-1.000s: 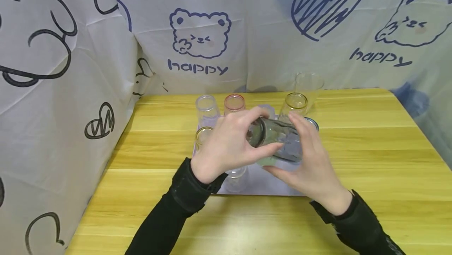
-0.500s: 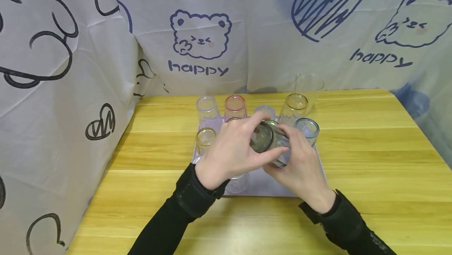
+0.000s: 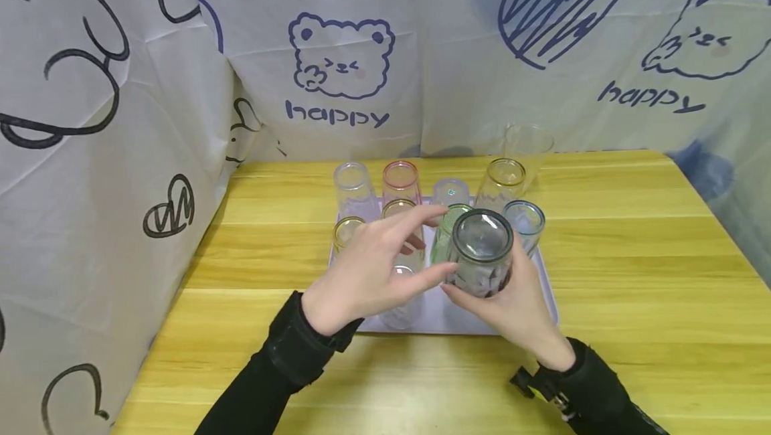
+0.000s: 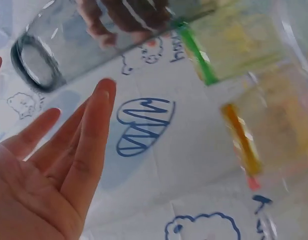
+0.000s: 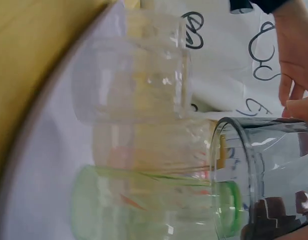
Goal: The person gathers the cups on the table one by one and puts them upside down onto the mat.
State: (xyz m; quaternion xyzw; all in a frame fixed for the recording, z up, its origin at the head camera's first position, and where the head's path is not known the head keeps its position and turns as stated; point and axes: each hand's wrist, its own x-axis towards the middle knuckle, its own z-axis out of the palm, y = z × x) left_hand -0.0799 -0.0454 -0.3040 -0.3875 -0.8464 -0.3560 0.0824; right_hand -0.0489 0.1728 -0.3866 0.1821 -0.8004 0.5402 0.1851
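Observation:
My right hand [image 3: 524,308] grips a grey-tinted drinking glass [image 3: 482,241] from its right side, its thick base turned up. In the right wrist view the thin rim of the grey glass [image 5: 251,175] faces down toward the tray. My left hand [image 3: 373,271] is spread on the left, its thumb tip right at the glass's side; in the left wrist view the left hand's fingers [image 4: 91,145] are straight and apart from the glass. Just behind the held glass a green glass [image 3: 442,241] stands on the pale purple tray [image 3: 551,298], with a blue-ringed glass [image 3: 525,221] to its right.
Several more glasses crowd the tray, among them a red-ringed glass [image 3: 400,177], a yellow-ringed glass [image 3: 504,177] and a clear glass [image 3: 402,314] at the front. A taller clear glass [image 3: 530,144] stands behind the tray. A printed cloth [image 3: 446,100] hangs behind the wooden table [image 3: 632,254].
The grey glass has gone from lying tilted between both hands to base-up in my right hand. My left hand has let go and drawn back to the left.

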